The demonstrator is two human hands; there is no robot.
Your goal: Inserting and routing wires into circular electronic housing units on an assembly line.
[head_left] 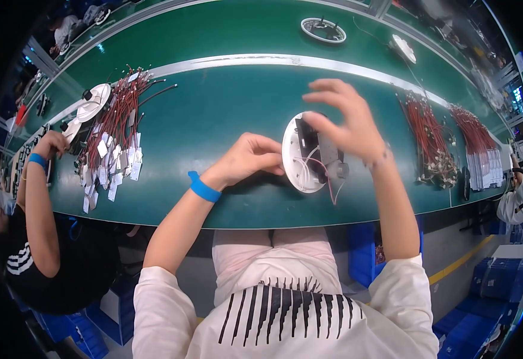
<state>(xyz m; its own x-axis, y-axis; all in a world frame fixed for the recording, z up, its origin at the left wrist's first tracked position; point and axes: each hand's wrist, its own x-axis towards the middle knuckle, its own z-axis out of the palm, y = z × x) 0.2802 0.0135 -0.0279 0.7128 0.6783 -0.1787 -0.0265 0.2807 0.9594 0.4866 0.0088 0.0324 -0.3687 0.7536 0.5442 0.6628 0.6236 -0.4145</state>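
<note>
A round white housing point(290, 146) stands tilted on edge over the green workbench, its inner side facing right. Inside it are a black box-shaped part, a grey part and thin loose wires, red and white. The fingers and thumb of my left hand point(243, 160) pinch the housing's left rim. My right hand point(348, 122), a little blurred, is raised at the housing's upper right with its fingers apart. No object shows in its grasp; whether its fingertips touch the black part I cannot tell.
Bundled red wires with white tags point(115, 137) lie at left beside white round housings point(94, 103). More wire bundles point(426, 140) lie at right. Beyond a pale rail point(243, 60), a green belt carries a white ring-shaped unit point(323, 30). A co-worker's hand point(51, 143) works at far left.
</note>
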